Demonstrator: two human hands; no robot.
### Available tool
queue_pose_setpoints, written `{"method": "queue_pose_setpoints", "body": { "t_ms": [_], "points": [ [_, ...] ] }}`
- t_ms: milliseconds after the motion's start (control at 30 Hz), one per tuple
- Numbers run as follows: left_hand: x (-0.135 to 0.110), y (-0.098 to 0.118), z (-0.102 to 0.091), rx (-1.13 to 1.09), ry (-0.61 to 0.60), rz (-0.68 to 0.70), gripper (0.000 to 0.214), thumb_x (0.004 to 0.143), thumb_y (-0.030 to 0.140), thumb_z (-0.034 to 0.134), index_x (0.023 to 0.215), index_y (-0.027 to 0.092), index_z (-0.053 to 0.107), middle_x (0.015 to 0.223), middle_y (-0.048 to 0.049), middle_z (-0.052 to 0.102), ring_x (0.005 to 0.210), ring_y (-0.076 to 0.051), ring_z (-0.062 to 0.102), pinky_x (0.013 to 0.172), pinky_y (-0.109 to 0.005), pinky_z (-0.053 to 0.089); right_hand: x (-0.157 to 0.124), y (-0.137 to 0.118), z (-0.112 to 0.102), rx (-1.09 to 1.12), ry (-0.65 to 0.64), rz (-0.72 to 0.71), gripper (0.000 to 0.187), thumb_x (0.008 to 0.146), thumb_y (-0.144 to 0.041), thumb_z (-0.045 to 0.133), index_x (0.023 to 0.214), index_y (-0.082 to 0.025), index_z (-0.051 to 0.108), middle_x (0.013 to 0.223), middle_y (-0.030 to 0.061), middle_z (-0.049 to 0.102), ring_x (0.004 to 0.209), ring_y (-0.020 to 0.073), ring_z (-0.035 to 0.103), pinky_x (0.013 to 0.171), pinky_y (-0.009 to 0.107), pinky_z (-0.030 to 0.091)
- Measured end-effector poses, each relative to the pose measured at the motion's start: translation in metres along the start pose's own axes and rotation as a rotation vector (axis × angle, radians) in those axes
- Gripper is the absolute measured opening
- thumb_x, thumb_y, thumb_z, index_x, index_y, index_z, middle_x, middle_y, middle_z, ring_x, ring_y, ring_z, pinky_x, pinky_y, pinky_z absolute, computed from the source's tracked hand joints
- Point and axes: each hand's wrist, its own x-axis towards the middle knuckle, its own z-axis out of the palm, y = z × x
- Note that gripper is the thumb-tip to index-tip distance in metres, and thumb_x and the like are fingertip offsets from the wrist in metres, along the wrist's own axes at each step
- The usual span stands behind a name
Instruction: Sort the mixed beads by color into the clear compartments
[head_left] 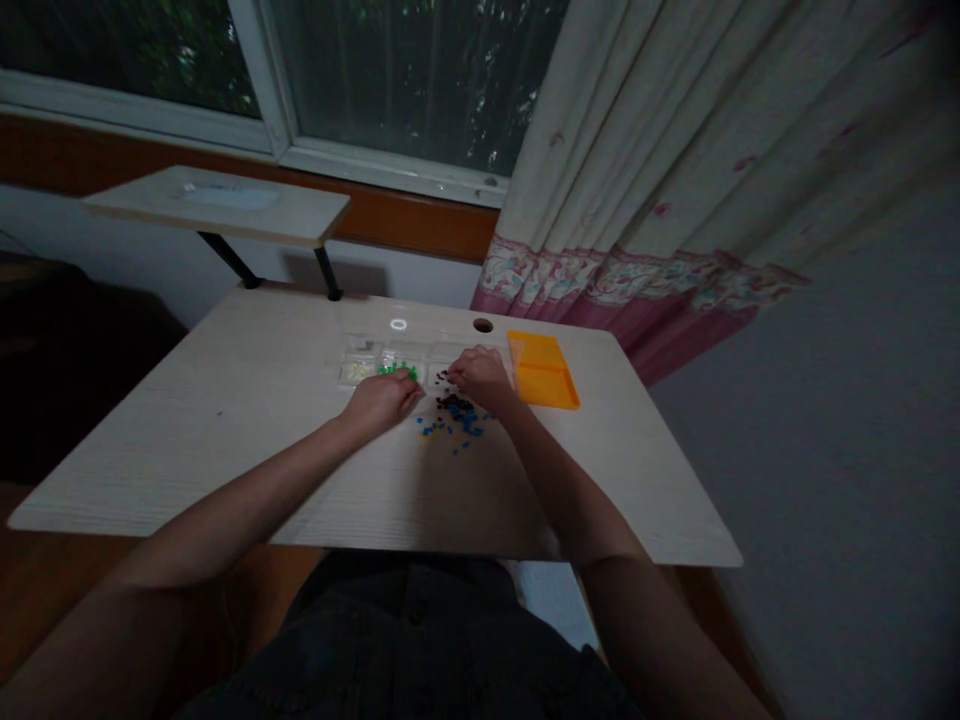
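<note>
A clear compartment box [360,357] lies at the far middle of the pale wooden table [225,440]. One cell holds pale beads [358,371], another holds green beads [397,368]. My left hand [381,400] rests beside the green cell, fingers curled together at its edge; what they pinch is too small to see. My right hand [480,377] hovers over a loose pile of dark beads [453,403], fingers bent down and closed. Blue beads [457,428] with a few yellow ones are scattered on the table just in front of both hands.
An orange lid or tray [544,372] lies right of my right hand. A round cable hole [483,325] is in the table's far edge. A small raised shelf [225,205] stands behind left; a curtain [675,180] hangs at the right.
</note>
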Motion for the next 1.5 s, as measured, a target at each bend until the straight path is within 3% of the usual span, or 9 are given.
{"method": "queue_pose_setpoints", "body": {
  "t_ms": [233, 367, 567, 767, 967, 1333, 1500],
  "points": [
    [-0.019, -0.013, -0.002, -0.053, -0.006, 0.000, 0.041, 0.099, 0.042, 0.035, 0.092, 0.020, 0.068, 0.094, -0.0065, 0.065, 0.083, -0.018, 0.062, 0.068, -0.027, 0.043, 0.018, -0.006, 0.000, -0.044, -0.179, 0.022, 0.024, 0.089, -0.029, 0.053, 0.097, -0.022, 0.075, 0.110, 0.0087, 0.069, 0.107, 0.0237, 0.053, 0.088, 0.035, 0.031],
    [-0.014, -0.012, 0.001, -0.076, -0.019, 0.022, 0.039, 0.099, 0.040, 0.036, 0.094, 0.021, 0.069, 0.092, -0.0064, 0.065, 0.083, -0.019, 0.062, 0.068, -0.027, 0.044, 0.010, 0.007, -0.019, 0.032, -0.096, 0.019, 0.024, 0.090, -0.030, 0.054, 0.097, -0.023, 0.075, 0.108, 0.0068, 0.070, 0.107, 0.0226, 0.054, 0.088, 0.034, 0.031],
    [0.003, 0.002, 0.013, -0.171, -0.087, 0.071, 0.029, 0.094, 0.039, 0.047, 0.109, 0.026, 0.067, 0.104, -0.0048, 0.065, 0.090, -0.019, 0.063, 0.072, -0.027, 0.045, -0.030, 0.026, -0.036, 0.059, 0.025, 0.000, 0.022, 0.092, -0.029, 0.054, 0.096, -0.024, 0.075, 0.101, 0.0046, 0.072, 0.099, 0.0190, 0.056, 0.087, 0.032, 0.032],
    [0.018, 0.013, 0.029, -0.166, -0.112, 0.102, 0.026, 0.092, 0.039, 0.050, 0.110, 0.027, 0.064, 0.108, -0.0031, 0.063, 0.091, -0.018, 0.063, 0.071, -0.027, 0.045, -0.064, 0.020, -0.026, 0.063, -0.042, 0.030, 0.020, 0.092, -0.032, 0.057, 0.094, -0.025, 0.076, 0.093, 0.0039, 0.072, 0.091, 0.0180, 0.057, 0.080, 0.029, 0.033],
    [0.022, 0.015, 0.036, -0.145, -0.087, 0.111, 0.025, 0.094, 0.038, 0.047, 0.104, 0.023, 0.064, 0.107, -0.0047, 0.063, 0.089, -0.019, 0.063, 0.069, -0.027, 0.045, -0.077, 0.016, -0.017, 0.018, -0.087, 0.033, 0.022, 0.093, -0.031, 0.054, 0.097, -0.025, 0.075, 0.099, 0.0056, 0.070, 0.098, 0.0199, 0.056, 0.082, 0.031, 0.032],
    [0.010, 0.004, 0.017, -0.158, -0.065, 0.121, 0.027, 0.095, 0.037, 0.044, 0.102, 0.021, 0.064, 0.103, -0.0062, 0.064, 0.092, -0.019, 0.062, 0.074, -0.028, 0.046, -0.062, 0.011, -0.004, -0.123, -0.140, 0.077, 0.026, 0.095, -0.030, 0.049, 0.099, -0.025, 0.074, 0.102, 0.0083, 0.069, 0.101, 0.0233, 0.056, 0.083, 0.036, 0.033],
    [0.011, -0.001, 0.010, -0.114, -0.033, 0.060, 0.023, 0.093, 0.036, 0.047, 0.099, 0.023, 0.065, 0.101, -0.0042, 0.063, 0.088, -0.018, 0.062, 0.073, -0.027, 0.044, -0.058, 0.009, 0.000, -0.143, -0.151, 0.076, 0.027, 0.095, -0.033, 0.049, 0.101, -0.025, 0.074, 0.103, 0.0088, 0.069, 0.102, 0.0240, 0.056, 0.083, 0.037, 0.033]
  ]
}}
